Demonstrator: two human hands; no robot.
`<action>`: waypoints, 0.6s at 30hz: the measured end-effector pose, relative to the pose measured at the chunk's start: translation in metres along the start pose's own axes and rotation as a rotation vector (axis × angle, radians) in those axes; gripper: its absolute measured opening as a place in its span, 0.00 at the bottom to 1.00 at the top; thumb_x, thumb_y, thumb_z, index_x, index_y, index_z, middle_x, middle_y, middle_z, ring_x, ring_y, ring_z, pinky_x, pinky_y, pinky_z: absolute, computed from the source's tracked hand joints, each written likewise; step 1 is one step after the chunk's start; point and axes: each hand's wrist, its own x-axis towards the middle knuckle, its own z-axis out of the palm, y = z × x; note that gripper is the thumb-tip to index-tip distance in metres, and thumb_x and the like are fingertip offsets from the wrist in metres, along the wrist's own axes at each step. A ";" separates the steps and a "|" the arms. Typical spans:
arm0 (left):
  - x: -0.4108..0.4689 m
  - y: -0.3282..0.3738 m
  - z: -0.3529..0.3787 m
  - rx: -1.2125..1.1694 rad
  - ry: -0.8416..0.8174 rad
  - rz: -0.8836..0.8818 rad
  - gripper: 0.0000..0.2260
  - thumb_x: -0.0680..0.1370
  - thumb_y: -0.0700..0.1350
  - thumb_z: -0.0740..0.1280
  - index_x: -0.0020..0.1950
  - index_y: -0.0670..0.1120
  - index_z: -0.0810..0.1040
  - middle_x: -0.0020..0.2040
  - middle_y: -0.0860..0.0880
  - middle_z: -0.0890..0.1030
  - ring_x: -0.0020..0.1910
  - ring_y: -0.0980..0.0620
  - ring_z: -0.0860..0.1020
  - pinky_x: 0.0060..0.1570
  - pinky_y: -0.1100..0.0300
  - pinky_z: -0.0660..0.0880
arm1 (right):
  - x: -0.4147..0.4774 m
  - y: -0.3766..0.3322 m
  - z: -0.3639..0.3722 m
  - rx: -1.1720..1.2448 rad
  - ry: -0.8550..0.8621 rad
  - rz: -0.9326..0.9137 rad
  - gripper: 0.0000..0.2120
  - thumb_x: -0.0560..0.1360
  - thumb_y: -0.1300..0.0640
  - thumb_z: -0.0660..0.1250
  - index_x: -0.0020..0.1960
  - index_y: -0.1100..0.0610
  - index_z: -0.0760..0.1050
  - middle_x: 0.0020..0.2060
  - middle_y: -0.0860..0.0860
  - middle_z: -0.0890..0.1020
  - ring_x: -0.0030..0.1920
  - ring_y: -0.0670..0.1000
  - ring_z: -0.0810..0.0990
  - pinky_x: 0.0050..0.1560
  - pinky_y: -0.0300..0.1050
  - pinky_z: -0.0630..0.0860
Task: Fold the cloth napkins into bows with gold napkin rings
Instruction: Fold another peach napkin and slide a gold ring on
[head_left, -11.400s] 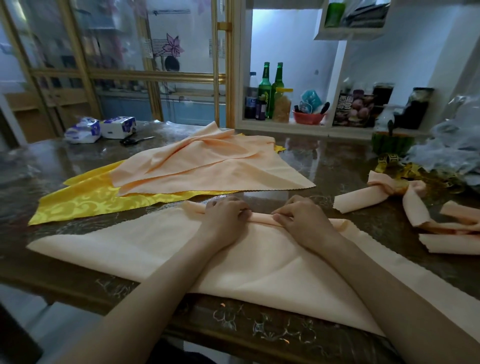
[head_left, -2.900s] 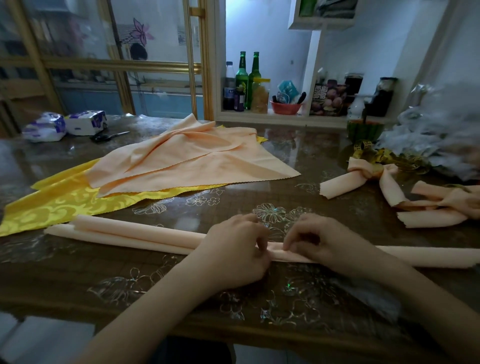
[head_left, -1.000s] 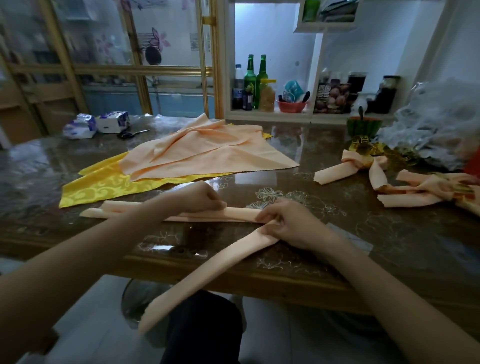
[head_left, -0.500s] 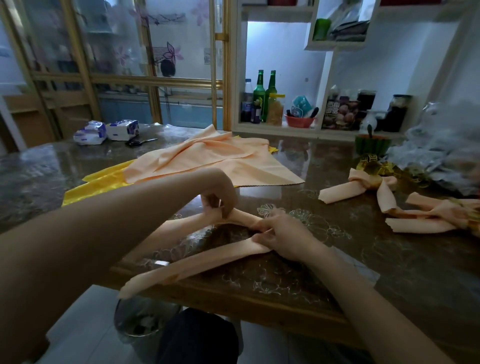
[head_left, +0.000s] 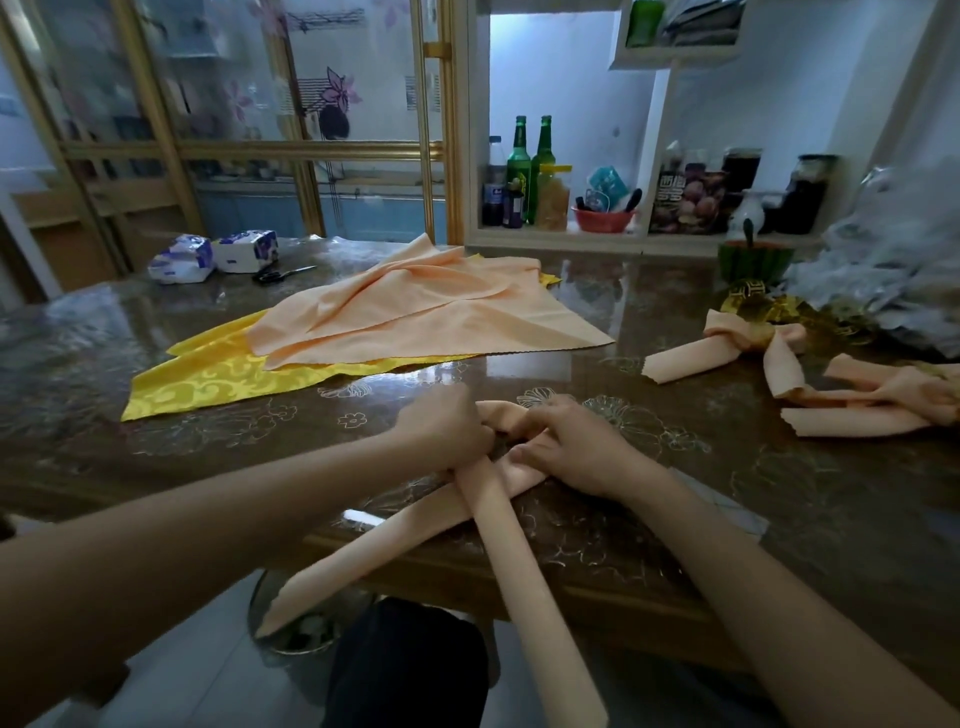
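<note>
The rolled peach napkin (head_left: 488, 499) is lying at the near edge of the table (head_left: 779, 467), its loop bunching under both hands while its two tails are crossing and trailing off the edge toward 7 and 5 o'clock. The left hand (head_left: 441, 431) is pinching the crossing, and the right hand (head_left: 571, 447) is curling round the loop from 3 o'clock. What look like the gold napkin rings (head_left: 748, 301) are sitting at 2 o'clock behind the finished bows (head_left: 753, 348), nearer the right hand, with bare tabletop between.

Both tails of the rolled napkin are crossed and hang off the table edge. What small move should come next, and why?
Likely gather the crossing into the left hand, freeing the right hand to fetch one of the gold rings. Both hands grip the rolled napkin where its tails cross, no ring shows on it, and the rings lie far right by the finished bows.
</note>
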 end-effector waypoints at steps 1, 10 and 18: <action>-0.006 0.003 0.002 0.057 0.037 0.022 0.11 0.77 0.50 0.63 0.50 0.42 0.74 0.44 0.47 0.74 0.46 0.46 0.76 0.38 0.58 0.70 | -0.001 -0.001 0.000 0.013 0.010 0.003 0.13 0.74 0.53 0.69 0.57 0.55 0.77 0.54 0.52 0.73 0.56 0.50 0.72 0.50 0.39 0.66; -0.017 0.022 0.022 -0.029 0.097 -0.088 0.17 0.82 0.49 0.54 0.60 0.39 0.73 0.58 0.42 0.77 0.57 0.42 0.76 0.48 0.54 0.71 | -0.020 -0.009 0.005 0.155 -0.004 0.094 0.09 0.77 0.51 0.62 0.56 0.50 0.74 0.66 0.51 0.66 0.69 0.54 0.63 0.70 0.53 0.61; -0.039 -0.010 -0.005 -0.558 -0.255 -0.128 0.03 0.75 0.38 0.65 0.45 0.38 0.75 0.39 0.43 0.75 0.35 0.49 0.74 0.37 0.60 0.72 | -0.037 -0.024 0.006 -0.003 -0.043 0.074 0.23 0.72 0.47 0.69 0.64 0.52 0.71 0.67 0.50 0.64 0.69 0.54 0.60 0.68 0.51 0.62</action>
